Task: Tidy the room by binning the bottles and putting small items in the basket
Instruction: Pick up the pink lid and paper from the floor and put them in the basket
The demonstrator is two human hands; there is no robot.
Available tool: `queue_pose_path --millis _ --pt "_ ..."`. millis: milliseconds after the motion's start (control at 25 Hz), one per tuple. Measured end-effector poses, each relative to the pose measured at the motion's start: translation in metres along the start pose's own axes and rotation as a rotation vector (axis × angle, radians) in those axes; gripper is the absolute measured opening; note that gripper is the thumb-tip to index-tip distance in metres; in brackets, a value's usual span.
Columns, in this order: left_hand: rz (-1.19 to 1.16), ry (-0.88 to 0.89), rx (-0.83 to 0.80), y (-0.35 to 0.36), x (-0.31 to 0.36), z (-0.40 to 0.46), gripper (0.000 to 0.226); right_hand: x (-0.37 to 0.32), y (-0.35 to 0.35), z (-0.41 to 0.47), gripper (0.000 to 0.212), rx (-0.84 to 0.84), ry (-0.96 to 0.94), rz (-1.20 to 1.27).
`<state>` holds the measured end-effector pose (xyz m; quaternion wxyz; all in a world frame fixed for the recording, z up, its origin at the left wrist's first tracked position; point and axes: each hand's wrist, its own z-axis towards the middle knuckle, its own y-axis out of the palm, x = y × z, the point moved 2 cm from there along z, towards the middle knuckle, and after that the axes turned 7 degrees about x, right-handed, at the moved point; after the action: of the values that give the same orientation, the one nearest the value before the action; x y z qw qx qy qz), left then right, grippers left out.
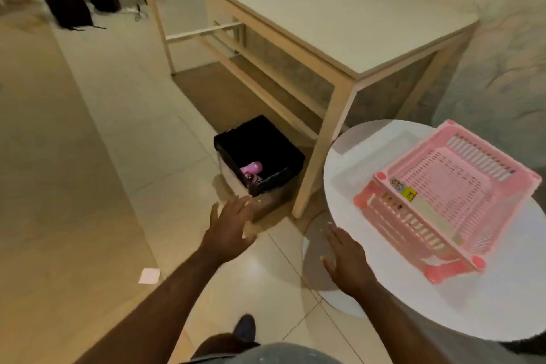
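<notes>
A black square bin (pixel 260 154) stands on the pale tiled floor (pixel 97 115) near the middle of the scene, just beside the near left leg of a long cream table (pixel 310 12) that runs away toward the far side. The bin is open at the top with dark walls, and a pink bottle (pixel 252 168) lies on its side at the bottom, toward the near corner; something small and dark with a glint lies just beside it, too blurred to name. On the right, a round white table (pixel 369 298) carries a pink plastic basket (pixel 449 189), rectangular, with slotted walls and a perforated floor, stubby round feet at the corners, and a yellow sticker on its near left rim. The basket sits tilted across the tabletop and nothing shows inside it. The left hand (pixel 233 224) reaches out over the floor just short of the near corner of the bin, its fingers spread and nearly straight, holding nothing. The right hand (pixel 345 260) hovers at the near left edge of the round table, palm down, fingers extended and slightly apart, also with nothing in it; whether it touches the tabletop cannot be told. A small white scrap of paper (pixel 149 276) lies on the floor at the near left. At the far left, dark bags (pixel 68 3) rest against thin black legs. 1 dark shoe (pixel 245 329) shows at the near edge.
</notes>
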<state>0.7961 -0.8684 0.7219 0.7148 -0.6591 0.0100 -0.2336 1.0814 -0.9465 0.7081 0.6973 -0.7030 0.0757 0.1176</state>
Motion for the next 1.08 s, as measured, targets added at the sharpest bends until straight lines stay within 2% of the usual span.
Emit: queue_pose_path --millis 280,680,880,1080 --pt "-0.042 -0.479 0.031 0.008 -0.054 -0.191 0.082 -0.056 0.058 -0.054 0.062 -0.165 -0.19 0.15" --pt "-0.066 -0.909 0.094 -0.017 -0.127 -0.36 0.084 -0.183 0.117 -0.057 0.06 -0.39 -0.462 0.128" --pt "-0.156 -1.036 0.097 -0.001 -0.183 -0.429 0.079 -0.265 0.175 -0.055 0.06 -0.47 -0.465 0.147" --pt "-0.184 -1.103 0.127 0.062 -0.261 -0.479 0.075 -0.333 0.291 -0.047 0.058 -0.546 -0.432 0.218"
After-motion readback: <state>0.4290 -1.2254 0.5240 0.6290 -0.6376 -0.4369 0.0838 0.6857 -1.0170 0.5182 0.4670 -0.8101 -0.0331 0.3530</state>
